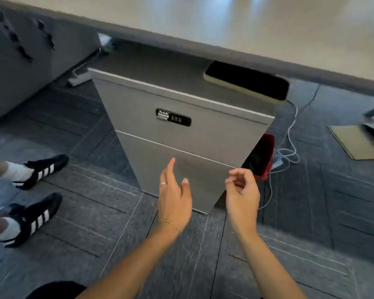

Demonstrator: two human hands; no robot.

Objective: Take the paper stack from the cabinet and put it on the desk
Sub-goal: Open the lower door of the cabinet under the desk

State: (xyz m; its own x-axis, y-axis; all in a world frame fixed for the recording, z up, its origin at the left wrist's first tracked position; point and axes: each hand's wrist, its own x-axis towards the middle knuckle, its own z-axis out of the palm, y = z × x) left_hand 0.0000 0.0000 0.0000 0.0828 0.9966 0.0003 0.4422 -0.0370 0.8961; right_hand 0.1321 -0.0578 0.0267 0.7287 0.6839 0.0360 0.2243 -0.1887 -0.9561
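Observation:
A grey metal drawer cabinet (177, 130) stands under the edge of the pale desk (225, 22). All its drawers are closed, and a combination lock (173, 117) sits on the top drawer front. No paper stack shows. My left hand (174, 197) is raised in front of the lowest drawer, fingers extended and apart, holding nothing. My right hand (242, 193) hovers by the cabinet's lower right corner, fingers loosely curled, empty. Neither hand touches the cabinet.
A black cushion (246, 83) lies on the cabinet top at the right. A red bin (263, 156) and white cables with a power strip (283, 156) sit right of the cabinet. Another person's feet in black striped shoes (37, 190) stand at left. Flat cardboard (354, 143) lies on the floor far right.

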